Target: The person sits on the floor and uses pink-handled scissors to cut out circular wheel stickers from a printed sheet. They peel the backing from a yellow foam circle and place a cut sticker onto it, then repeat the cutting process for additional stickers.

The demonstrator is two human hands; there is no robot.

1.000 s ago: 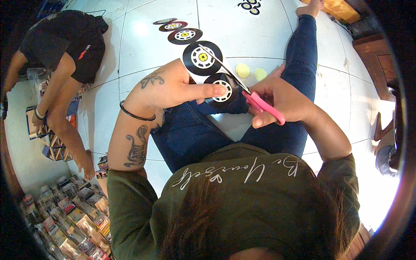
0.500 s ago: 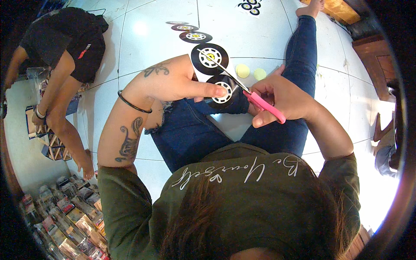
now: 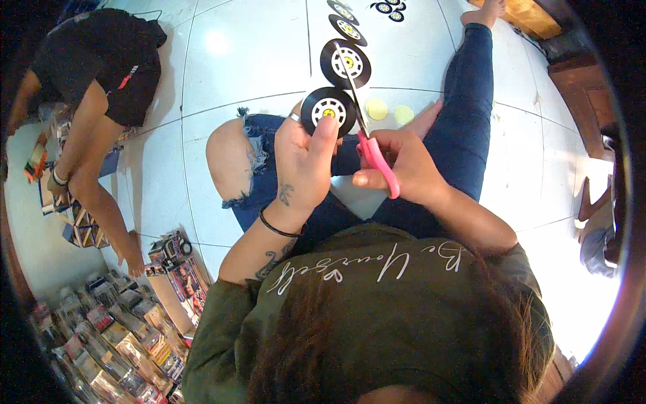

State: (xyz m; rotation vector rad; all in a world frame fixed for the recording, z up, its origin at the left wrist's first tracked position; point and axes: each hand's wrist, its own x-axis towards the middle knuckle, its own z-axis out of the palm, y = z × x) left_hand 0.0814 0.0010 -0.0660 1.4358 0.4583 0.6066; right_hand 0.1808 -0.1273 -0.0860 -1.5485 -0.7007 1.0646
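Note:
Between the thumb and fingers of my left hand is the near end of a strip of wheel stickers. Each sticker is a black disc with a white, slotted ring and a yellow centre. The strip runs away from me, its far part out at the top edge. My right hand is closed round the pink handles of a pair of scissors. Their blades point away along the right side of the strip and lie across the second disc. Whether they touch the strip's edge, I cannot tell.
Two pale yellow discs lie on the tiled floor by my right leg. More wheel stickers lie farther off. Another person crouches at the left, an orange object in hand. Many packaged items and a toy truck stand lower left.
My left hand has turned, so the strip now points away from me instead of bending left. My right hand and the scissors have shifted left and turned to point more straight ahead.

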